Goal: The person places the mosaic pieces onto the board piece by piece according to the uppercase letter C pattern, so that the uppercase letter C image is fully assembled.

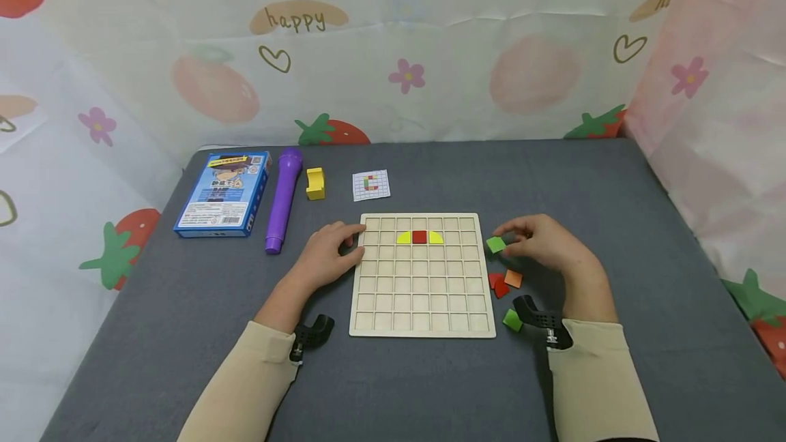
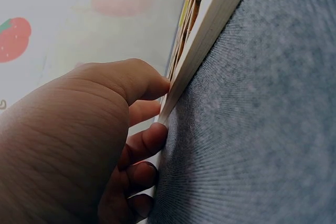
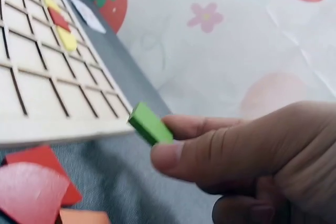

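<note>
A wooden grid board (image 1: 420, 302) lies flat on the table. Two yellow quarter-round pieces (image 1: 403, 238) flank a red square piece (image 1: 419, 237) in a row near its far edge. My left hand (image 1: 328, 251) touches the board's left edge with thumb and index finger; the left wrist view shows the other fingers loosely bent beside it. Just off the board's right edge, my right hand (image 1: 546, 243) pinches a green square block (image 3: 150, 124) between thumb and index finger. Red pieces (image 1: 499, 286), an orange block (image 1: 513, 279) and another green block (image 1: 512, 320) lie below that hand.
A blue box (image 1: 222, 193), a purple microphone (image 1: 285, 200) and a yellow block (image 1: 316, 183) lie at the back left. Behind the board is a small card (image 1: 371, 185) with a coloured grid pattern. A printed cloth (image 1: 454, 39) hangs behind the grey tabletop (image 1: 651, 237).
</note>
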